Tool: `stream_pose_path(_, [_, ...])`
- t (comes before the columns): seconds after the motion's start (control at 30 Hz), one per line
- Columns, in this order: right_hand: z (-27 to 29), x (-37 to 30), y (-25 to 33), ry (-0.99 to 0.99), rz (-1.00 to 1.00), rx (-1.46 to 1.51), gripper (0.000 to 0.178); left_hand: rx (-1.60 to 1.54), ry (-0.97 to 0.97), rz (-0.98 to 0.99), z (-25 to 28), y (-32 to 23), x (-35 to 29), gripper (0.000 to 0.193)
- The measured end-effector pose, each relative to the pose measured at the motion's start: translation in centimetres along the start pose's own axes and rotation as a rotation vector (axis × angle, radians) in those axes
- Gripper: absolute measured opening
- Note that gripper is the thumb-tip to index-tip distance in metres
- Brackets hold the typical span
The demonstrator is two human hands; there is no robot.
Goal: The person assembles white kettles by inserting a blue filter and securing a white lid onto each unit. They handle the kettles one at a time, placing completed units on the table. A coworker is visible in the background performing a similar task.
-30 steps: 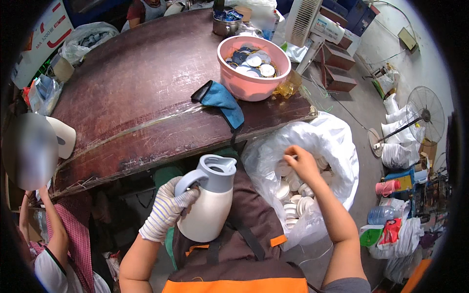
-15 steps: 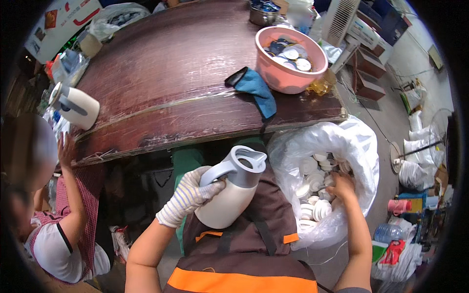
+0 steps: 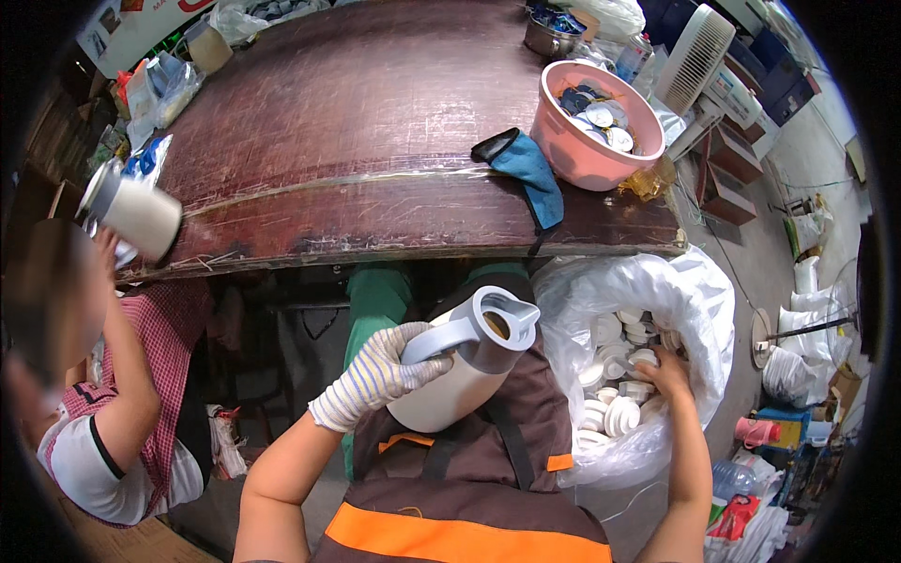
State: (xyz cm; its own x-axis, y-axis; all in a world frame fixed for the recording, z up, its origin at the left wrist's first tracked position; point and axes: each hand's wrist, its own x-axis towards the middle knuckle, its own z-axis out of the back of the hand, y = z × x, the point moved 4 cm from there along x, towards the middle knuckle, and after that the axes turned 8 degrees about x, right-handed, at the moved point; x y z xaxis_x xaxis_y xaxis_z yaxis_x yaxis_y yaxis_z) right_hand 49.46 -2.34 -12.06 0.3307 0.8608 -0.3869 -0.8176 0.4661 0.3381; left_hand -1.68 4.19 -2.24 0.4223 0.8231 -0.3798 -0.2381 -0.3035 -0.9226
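The person's gloved left hand [image 3: 383, 377] curls closed around the grey handle [image 3: 435, 341] of a white jug [image 3: 449, 399], tilted below the front edge of the tabletop [image 3: 366, 113]. The bare right hand [image 3: 669, 374] dips inside the right rim of a plastic bag [image 3: 715, 314], fingers bent at white discs [image 3: 621, 416]; whether they pinch one cannot be told.

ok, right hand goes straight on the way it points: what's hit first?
Most likely the white round piece just ahead, inside the plastic bag. Depth is unclear; the right hand may be touching it.
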Motion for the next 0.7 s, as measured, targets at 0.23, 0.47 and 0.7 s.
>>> stream_pose_path(0.23, [1.8, -4.6, 14.6, 0.326, 0.232, 1.148, 0.051, 0.097, 0.024, -0.044, -1.8, -0.3, -1.4, 0.02])
stream_pose_path(0.47, [1.8, -5.8, 27.9, 0.408, 0.546, 0.68, 0.038, 0.324, 0.124, -0.147, -3.4, -2.0, -2.3, 0.034])
stream_pose_path(0.7, [0.8, -10.0, 30.9, 0.141, 0.866, 0.287, 0.079, 0.276, 0.163, 0.014, -3.4, -1.3, -3.0, 0.038])
